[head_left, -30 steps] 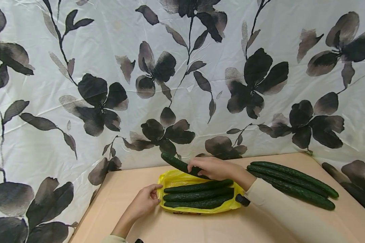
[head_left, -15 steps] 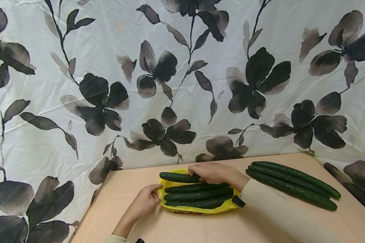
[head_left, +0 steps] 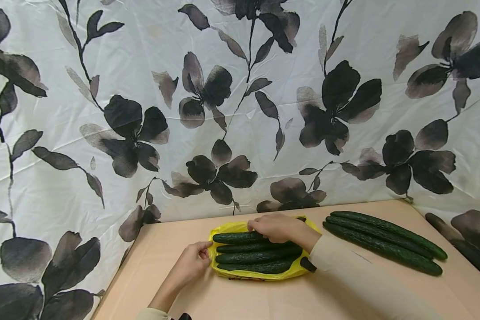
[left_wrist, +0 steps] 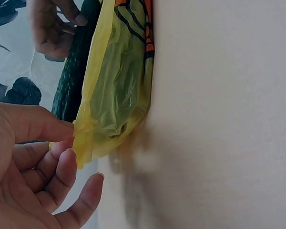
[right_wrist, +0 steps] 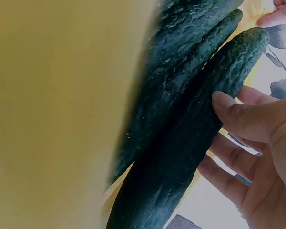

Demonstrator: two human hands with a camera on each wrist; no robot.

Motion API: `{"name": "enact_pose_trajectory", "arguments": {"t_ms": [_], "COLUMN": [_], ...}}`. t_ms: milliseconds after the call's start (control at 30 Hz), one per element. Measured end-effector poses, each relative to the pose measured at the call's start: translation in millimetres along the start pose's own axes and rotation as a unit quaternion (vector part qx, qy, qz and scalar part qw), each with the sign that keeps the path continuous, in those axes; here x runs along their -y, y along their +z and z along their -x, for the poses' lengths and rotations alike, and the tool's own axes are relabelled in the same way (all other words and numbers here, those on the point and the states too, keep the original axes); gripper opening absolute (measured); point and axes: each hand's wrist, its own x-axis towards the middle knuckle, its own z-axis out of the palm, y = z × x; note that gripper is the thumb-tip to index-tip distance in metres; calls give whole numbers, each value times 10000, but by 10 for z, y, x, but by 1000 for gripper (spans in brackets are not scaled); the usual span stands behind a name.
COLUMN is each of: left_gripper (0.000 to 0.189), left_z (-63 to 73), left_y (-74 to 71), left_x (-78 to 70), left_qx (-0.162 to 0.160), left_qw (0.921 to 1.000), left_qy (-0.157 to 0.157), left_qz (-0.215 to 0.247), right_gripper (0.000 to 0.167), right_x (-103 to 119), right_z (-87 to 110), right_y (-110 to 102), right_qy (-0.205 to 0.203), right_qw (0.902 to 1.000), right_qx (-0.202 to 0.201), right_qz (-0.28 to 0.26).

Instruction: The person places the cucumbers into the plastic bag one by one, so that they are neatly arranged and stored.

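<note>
A yellow plastic bag [head_left: 272, 278] lies on its side on the table with its opening spread, showing dark green cucumbers [head_left: 256, 258] side by side inside. At its left edge, my left hand [head_left: 191, 264] pinches the rim between thumb and forefinger; the left wrist view shows the thin yellow film [left_wrist: 83, 143] in those fingers, the others loosely bent. My right hand [head_left: 282, 229] holds the rearmost cucumber [head_left: 232, 238] from above, within the bag's back edge. In the right wrist view thumb and fingers lie on either side of this cucumber [right_wrist: 181, 143], close beside its neighbours.
Three more cucumbers [head_left: 384, 242] lie together on the table to the right, beyond my right forearm. The pale peach tabletop [head_left: 264, 302] ends at a floral cloth [head_left: 240, 111] hanging behind it.
My right hand has lowered the cucumber from above the bag's back edge into the bag, where it now lies level beside the others. My left hand has kept its pinch on the rim.
</note>
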Motion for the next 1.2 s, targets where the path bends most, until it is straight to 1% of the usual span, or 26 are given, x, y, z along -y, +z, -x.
{"name": "enact_pose_trajectory", "arguments": {"t_ms": [233,367,500,567,633,733,833,867,967,1067,1100,1200], "left_gripper": [52,52,53,54,54,54,55,54,54,54,55,55], "left_z": [-43,-61,-78,-88,-96,-103,-110,-112,-125,-141,-146,-158], "left_y": [-14,-19,-21,-19,-18,-22,-26,-28,-28,-28,-29,-34], "left_x": [8,8,5,5,7,20,41,47,58,66,67,69], "left_qx": [-160,-211,-227,-229,-214,-206,-199,-192,-186,-169,-169,-137], "left_qw": [9998,9998,9997,9997,9998,9998,9997,9997,9996,9996,9996,9997], "left_qy": [-62,-52,-5,34,59,44,13,62,90,116,69,71], "left_qz": [-32,-23,-4,-16,-21,-70,-128,-156,-191,-214,-210,-207], "right_gripper": [52,56,53,49,47,50,54,54,50,47,46,47], "right_x": [23,19,9,5,0,-9,-20,-21,-16,-4,-3,-9], "right_z": [-56,-100,-131,-145,-156,-171,-188,-195,-213,-228,-230,-235], "right_y": [-15,12,65,90,110,129,151,157,176,190,196,210], "right_qy": [158,209,256,295,350,473,634,682,773,826,851,954], "right_qw": [9996,9988,9968,9962,9966,9982,9974,9969,9962,9960,9959,9952], "right_qx": [159,111,-33,-40,4,158,327,362,386,328,311,216], "right_qz": [169,428,763,824,747,318,-90,-176,-144,-49,-9,17]}}
